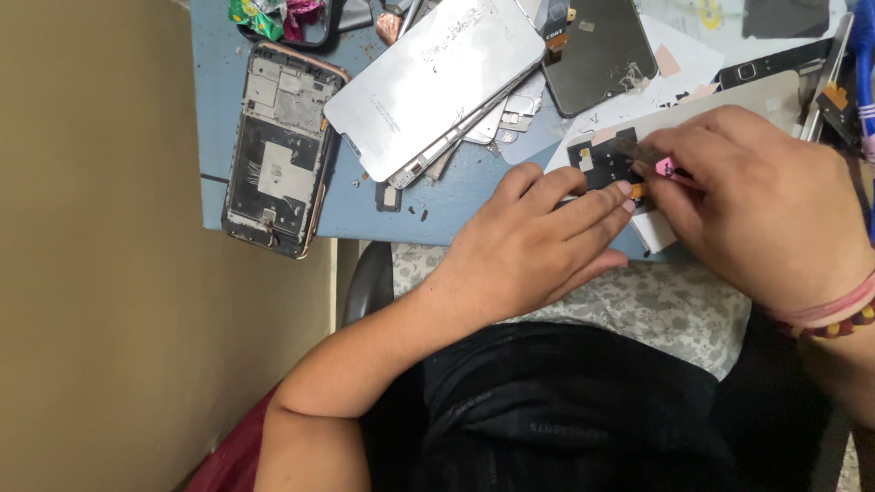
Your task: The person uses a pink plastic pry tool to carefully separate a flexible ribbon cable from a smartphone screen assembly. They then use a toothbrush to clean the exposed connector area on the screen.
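A white phone screen panel (702, 105) with a black flex patch (597, 159) lies at the near edge of the blue table (214, 109). My left hand (533, 241) rests flat on it, fingertips pressing beside the black patch. My right hand (766, 196) grips a small pink-handled tool (663, 169) whose tip touches the panel next to the left fingertips. The tool's far end is hidden inside the fist.
An opened phone frame (278, 150) lies at the table's left edge. A silver back cover (433, 77) and a dark screen (597, 55) sit behind the hands, with small parts around. A patterned cloth (674, 305) covers my lap. A tan wall (91, 246) stands at left.
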